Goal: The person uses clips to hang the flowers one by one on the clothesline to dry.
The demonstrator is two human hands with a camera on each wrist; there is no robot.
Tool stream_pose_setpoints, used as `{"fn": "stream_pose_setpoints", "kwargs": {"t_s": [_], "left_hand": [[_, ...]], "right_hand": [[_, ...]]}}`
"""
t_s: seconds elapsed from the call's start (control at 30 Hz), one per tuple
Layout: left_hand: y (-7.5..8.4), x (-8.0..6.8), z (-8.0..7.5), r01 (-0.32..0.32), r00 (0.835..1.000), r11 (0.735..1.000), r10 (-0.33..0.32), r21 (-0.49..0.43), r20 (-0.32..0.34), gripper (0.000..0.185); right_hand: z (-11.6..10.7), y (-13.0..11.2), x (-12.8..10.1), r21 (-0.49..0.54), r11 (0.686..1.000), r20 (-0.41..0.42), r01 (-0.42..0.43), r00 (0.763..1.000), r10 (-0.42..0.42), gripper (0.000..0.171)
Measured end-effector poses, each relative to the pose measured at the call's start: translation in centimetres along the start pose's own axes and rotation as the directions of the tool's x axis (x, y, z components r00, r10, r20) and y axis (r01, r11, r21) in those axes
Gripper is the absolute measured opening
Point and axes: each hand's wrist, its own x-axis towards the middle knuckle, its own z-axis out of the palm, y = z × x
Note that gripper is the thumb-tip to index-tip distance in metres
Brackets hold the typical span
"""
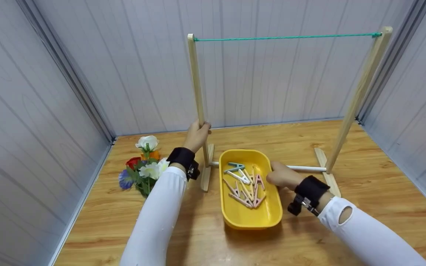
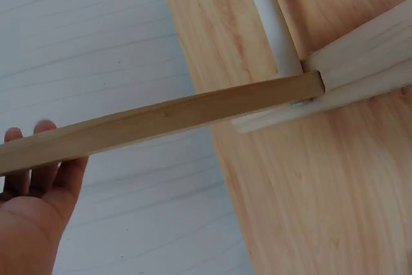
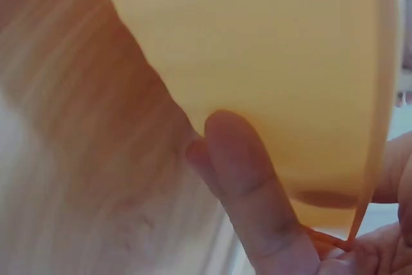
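A wooden drying rack stands on the table with a green string stretched across its top. My left hand grips the rack's left post low down. In the left wrist view the post crosses the frame, with my fingers behind it. A yellow tray lies in front of the rack and holds several clothespins, pink, white and teal. My right hand holds the tray's right rim. In the right wrist view a finger presses on the tray's outer wall.
A bunch of artificial flowers lies on the table left of the rack. A white rod joins the rack's two feet near the table top. Grey panel walls close in the wooden table on the left, back and right.
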Motion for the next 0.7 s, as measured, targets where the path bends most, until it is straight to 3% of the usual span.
{"fn": "stream_pose_setpoints", "kwargs": {"t_s": [0.1,0.23,0.53,0.7], "left_hand": [[-0.2,-0.4,0.1,-0.021,1.0,0.998,0.02,-0.066,-0.009,0.026],[-0.7,-0.8,0.1,-0.051,0.998,0.996,0.048,-0.079,-0.044,0.039],[-1.4,-1.8,0.0,-0.041,0.985,0.985,0.011,-0.169,-0.17,0.054],[-1.7,-2.6,-0.7,-0.035,0.971,0.986,-0.005,-0.162,-0.238,0.06]], "right_hand": [[-1.2,-0.2,-0.3,-0.019,1.0,0.005,0.001,1.0,-0.001,0.062],[-2.6,-0.2,-0.8,-0.085,0.996,-0.01,0.004,1.0,-0.005,0.055],[-4.9,0.7,-1.7,-0.179,0.983,-0.013,0.031,0.999,-0.034,0.049],[-5.5,1.1,-2.2,-0.229,0.973,-0.009,0.04,0.999,-0.043,0.042]]}}
